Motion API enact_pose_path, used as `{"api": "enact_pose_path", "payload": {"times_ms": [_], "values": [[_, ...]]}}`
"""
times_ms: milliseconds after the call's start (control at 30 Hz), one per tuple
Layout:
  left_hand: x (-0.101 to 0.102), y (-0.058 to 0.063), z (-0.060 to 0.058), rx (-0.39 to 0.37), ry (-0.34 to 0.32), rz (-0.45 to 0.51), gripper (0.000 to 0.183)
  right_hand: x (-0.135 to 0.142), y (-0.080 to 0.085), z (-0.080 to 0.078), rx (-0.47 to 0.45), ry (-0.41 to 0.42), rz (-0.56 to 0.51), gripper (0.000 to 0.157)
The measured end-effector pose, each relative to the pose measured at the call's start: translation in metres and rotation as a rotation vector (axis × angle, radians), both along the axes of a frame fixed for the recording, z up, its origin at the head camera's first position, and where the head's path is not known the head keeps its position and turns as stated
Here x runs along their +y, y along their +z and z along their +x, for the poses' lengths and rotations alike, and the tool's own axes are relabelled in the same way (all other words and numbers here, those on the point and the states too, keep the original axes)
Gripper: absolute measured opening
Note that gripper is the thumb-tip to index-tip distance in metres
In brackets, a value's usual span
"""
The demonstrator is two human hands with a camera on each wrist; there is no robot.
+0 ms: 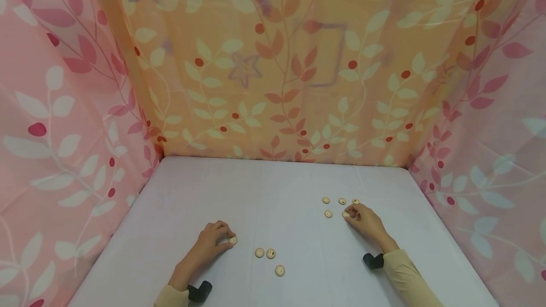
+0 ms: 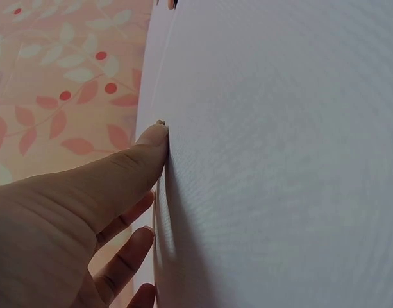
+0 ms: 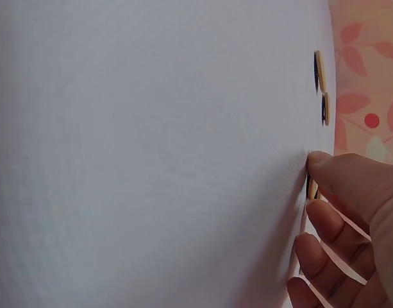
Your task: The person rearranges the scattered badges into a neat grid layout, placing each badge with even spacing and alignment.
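My left hand (image 1: 212, 241) is at the left of the white table, its thumb and fingertips pinching a small round wooden disc (image 1: 232, 240) with a dark mark on its face. In the left wrist view the left thumb (image 2: 151, 138) covers nearly all of that disc. Farther right, my right hand (image 1: 366, 223) holds another wooden disc (image 1: 345, 214) at its edge between thumb and fingers, down at the tabletop. Close to it, a wooden disc (image 1: 328, 213) lies to the left, and a row of 3 discs (image 1: 342, 201) lies just behind. The marks are too small to read.
Between the hands, nearer the front, two discs (image 1: 259, 252) lie side by side, with a single disc (image 1: 279, 270) in front of them. A white cloth covers the table (image 1: 256, 193). Floral curtains (image 1: 273, 84) stand at the back and both sides. Each wrist wears a black camera mount (image 1: 200, 292).
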State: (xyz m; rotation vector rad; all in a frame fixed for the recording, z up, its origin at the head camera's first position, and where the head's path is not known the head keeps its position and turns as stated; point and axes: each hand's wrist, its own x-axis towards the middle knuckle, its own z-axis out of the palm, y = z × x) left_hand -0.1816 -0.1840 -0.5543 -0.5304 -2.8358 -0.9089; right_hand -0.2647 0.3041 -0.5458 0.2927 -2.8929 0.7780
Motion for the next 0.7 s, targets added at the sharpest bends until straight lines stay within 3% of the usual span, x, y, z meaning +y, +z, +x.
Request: {"api": "enact_pose_path", "payload": {"times_ms": [233, 700], "values": [[0.0, 0.0, 0.001, 0.01, -0.009, 0.0, 0.019, -0.005, 0.0, 0.005, 0.056, 0.008, -0.02, 0.023], [-0.001, -0.001, -0.001, -0.003, -0.002, -0.003, 0.019, -0.033, -0.004, 0.021, 0.083, 0.069, -0.022, 0.026]]}}
